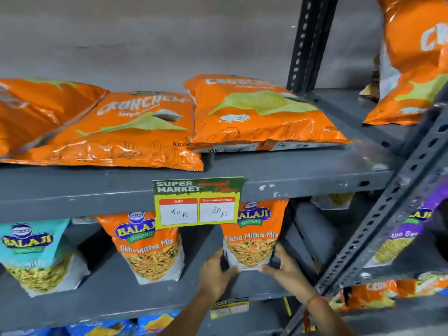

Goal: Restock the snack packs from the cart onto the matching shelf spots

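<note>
An orange Balaji Tikha Mitha Mix pack [252, 238] stands upright on the middle shelf [116, 294], right of centre. My left hand [215, 272] grips its lower left corner and my right hand [283, 265] grips its lower right corner. A second orange Tikha Mitha Mix pack [148, 248] stands to its left, apart from it. A teal Balaji pack [34, 253] stands at the far left of the same shelf. The cart is out of view.
Large orange Crunchem chip bags [135, 132] [257, 115] lie flat on the upper shelf; another [412, 59] leans at top right. A price tag [197, 202] hangs from the upper shelf edge. A slotted metal upright [378, 214] slants at the right, with a purple pack [402, 234] behind it.
</note>
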A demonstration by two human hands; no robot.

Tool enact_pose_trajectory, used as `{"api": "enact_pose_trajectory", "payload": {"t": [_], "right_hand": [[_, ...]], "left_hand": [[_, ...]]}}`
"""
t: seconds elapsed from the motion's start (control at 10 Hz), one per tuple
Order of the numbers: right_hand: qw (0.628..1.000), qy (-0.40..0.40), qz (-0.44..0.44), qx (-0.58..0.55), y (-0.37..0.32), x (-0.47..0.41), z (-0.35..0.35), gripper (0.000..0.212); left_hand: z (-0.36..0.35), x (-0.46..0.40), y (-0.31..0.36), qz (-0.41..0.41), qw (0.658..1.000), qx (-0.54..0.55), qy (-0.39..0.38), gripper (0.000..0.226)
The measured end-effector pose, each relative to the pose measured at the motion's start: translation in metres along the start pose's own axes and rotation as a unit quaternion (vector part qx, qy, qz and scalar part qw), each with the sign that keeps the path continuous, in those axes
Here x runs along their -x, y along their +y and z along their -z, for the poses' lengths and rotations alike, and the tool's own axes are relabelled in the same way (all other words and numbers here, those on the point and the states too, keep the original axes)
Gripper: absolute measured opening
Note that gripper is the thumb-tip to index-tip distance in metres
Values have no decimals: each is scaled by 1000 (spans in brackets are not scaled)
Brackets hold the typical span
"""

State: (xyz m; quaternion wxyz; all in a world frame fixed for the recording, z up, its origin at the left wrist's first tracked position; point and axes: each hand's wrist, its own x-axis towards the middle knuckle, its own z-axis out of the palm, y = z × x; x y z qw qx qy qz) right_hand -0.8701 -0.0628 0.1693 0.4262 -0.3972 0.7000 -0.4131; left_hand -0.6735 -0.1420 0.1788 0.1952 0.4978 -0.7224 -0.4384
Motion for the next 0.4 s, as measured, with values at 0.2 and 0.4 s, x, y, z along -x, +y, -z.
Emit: {"api": "enact_pose_trajectory", "payload": {"t": [0.2,0.4], "right_hand": [[998,14,24,60,-3,4,4,69],[962,268,8,46,-9,39,-32,110]], "left_hand": [[-2,0,-2,9,1000,11,-1,73],[8,29,-17,-10,1000,24,-3,91]]}}
